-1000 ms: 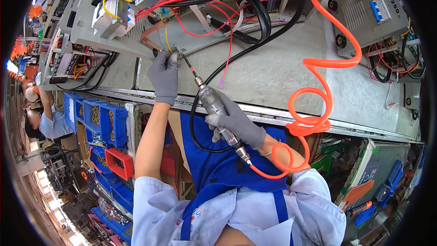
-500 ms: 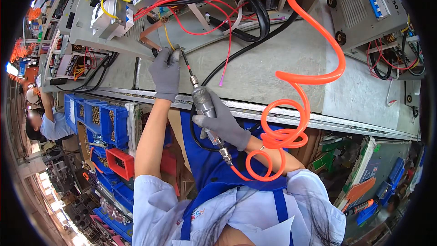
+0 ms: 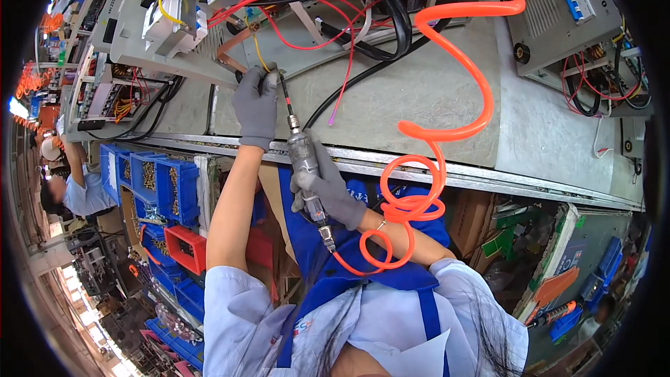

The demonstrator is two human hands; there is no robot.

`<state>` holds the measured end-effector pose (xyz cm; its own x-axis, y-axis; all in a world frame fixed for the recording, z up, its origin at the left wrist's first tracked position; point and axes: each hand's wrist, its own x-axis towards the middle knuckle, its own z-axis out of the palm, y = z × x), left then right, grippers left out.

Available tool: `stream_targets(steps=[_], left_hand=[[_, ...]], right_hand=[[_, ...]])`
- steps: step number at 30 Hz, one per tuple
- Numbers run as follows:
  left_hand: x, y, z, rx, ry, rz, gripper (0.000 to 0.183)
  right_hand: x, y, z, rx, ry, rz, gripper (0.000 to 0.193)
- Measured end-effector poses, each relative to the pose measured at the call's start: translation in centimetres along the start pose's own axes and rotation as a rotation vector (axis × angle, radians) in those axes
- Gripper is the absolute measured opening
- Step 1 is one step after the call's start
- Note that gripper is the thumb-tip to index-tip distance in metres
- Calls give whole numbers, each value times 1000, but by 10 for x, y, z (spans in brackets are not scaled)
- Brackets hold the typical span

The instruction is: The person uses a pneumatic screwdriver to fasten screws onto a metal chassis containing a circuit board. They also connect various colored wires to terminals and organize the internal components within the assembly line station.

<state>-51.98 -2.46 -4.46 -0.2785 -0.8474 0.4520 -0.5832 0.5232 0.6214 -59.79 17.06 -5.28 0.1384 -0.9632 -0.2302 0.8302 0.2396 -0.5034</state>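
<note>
In grey gloves, both my hands work at the near edge of an open grey metal machine housing [image 3: 188, 59]. My right hand [image 3: 331, 192] wraps round a silver-grey air screwdriver [image 3: 304, 153], its long bit pointing away from me. The bit's tip [image 3: 282, 77] is right beside the fingertips of my left hand [image 3: 255, 108]. These fingers are pinched together at the end of a yellow wire [image 3: 257, 45] that comes out of the housing. Whatever the bit's tip meets is too small to make out. An orange coiled air hose [image 3: 481, 91] joins the screwdriver's rear end.
Red wires [image 3: 307, 47] and a thick black cable [image 3: 335, 94] trail over the metal worktop [image 3: 433, 91]. A second grey machine [image 3: 558, 21] stands at the right. Blue bins of screws [image 3: 174, 185] and a red bin [image 3: 186, 248] are at the lower left. Another person [image 3: 87, 192] is at far left.
My right hand and the air screwdriver have shifted slightly left, and the screwdriver stands more upright in view. The orange hose has swung left. My left hand has barely moved.
</note>
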Motion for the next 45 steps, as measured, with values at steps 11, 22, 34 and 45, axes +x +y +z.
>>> stream_targets(steps=[11, 22, 34, 45], left_hand=[[13, 4, 1, 441, -230, -36, 21], [15, -4, 2, 470, -201, 55, 22], [14, -2, 6, 535, -183, 27, 22], [1, -6, 14, 426, -117, -55, 28]], right_hand=[[9, 5, 8, -674, 219, -198, 85], [4, -14, 25, -515, 243, -24, 82], [3, -15, 27, -570, 242, -38, 91], [-183, -148, -29, -534, 767, -226, 61]])
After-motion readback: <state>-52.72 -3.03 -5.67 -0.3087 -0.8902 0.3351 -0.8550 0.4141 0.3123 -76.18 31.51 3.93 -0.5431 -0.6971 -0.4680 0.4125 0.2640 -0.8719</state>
